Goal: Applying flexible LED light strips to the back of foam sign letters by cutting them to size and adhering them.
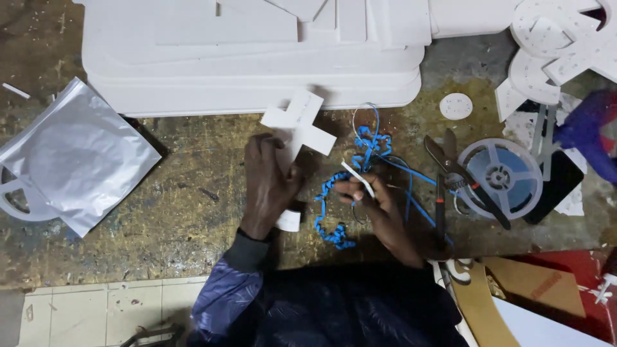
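A stack of white foam boards (257, 58) is laid along the far edge of the worn workbench (180, 212). A white cross-shaped cutout (302, 125) is clamped in the left hand (270, 183) at the bench's middle. A thin white strip (357, 178) is pinched in the right hand (379, 202), over tangled blue wire (369, 144).

A worn, paint-flecked bench (173, 218) carries everything. At twelve o'clock lies a stack of white foam sheets (257, 71), with white cut letters (553, 58) at one o'clock. A silver bag (71, 154) lies at nine, over a white cut-out (16, 199). Right of centre lie blue wire (366, 148) (loosely tangled), scissors (459, 170) and, at three o'clock, a clear reel (501, 177). A small white disc (456, 106) lies just above the scissors. Brown card (533, 286) rests at five o'clock.
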